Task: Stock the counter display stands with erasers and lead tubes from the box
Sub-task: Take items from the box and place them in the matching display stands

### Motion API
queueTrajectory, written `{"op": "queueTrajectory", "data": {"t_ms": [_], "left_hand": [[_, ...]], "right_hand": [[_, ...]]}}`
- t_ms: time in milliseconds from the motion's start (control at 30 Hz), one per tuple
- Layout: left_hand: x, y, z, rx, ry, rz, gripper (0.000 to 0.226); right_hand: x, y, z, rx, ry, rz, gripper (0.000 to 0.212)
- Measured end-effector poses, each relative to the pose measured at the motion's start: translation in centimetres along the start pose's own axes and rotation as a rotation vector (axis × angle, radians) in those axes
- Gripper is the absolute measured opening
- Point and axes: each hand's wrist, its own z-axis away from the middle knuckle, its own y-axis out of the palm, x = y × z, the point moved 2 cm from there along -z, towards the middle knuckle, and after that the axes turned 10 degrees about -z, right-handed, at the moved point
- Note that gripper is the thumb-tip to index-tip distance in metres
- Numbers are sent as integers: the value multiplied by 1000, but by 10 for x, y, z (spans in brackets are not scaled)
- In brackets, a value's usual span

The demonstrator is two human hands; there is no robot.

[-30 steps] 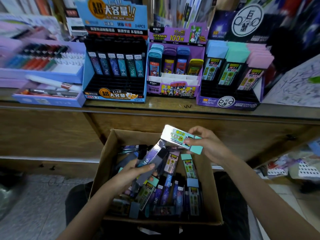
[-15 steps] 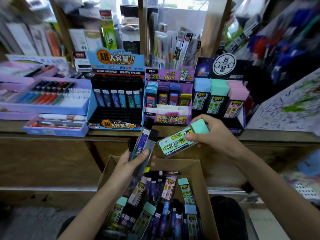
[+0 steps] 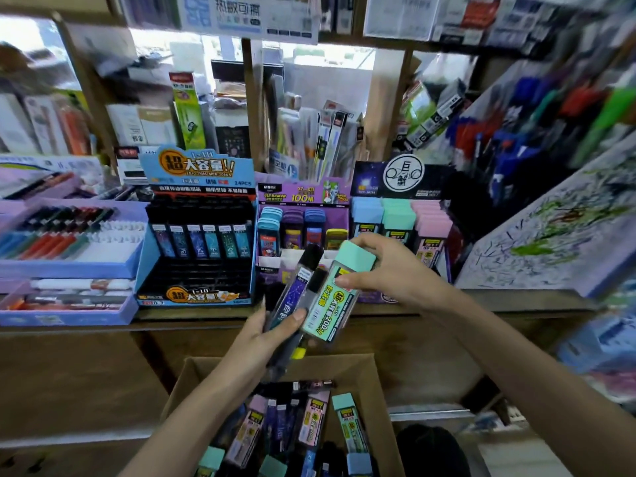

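Head view: a cardboard box (image 3: 344, 368) below the counter's (image 3: 516, 299) front edge holds a loose heap of lead tubes (image 3: 351, 428) with dark, pink, mint and blue caps. Three displays stand on the counter: a blue stand (image 3: 144, 256) with six dark tubes in one row, a purple stand (image 3: 272, 194) in the middle, and a black stand (image 3: 371, 173) with blue, mint and pink columns. The left hand (image 3: 265, 335) grips a bunch of dark tubes (image 3: 290, 301), number unclear. The right hand (image 3: 392, 270) pinches one mint-capped tube (image 3: 330, 304) that touches the bunch, above the box.
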Motion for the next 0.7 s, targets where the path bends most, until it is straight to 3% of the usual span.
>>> {"op": "queueTrajectory", "data": {"t_ms": [200, 400, 700], "left_hand": [[-15, 20, -20, -30, 57, -30, 33], [-12, 24, -28, -89, 57, -73, 11], [-7, 19, -28, -123, 30, -95, 20]], "right_hand": [[17, -71, -7, -27, -65, 39, 10], [19, -116, -24, -173, -149, 469, 11], [-9, -107, -40, -97, -173, 758, 18]]}}
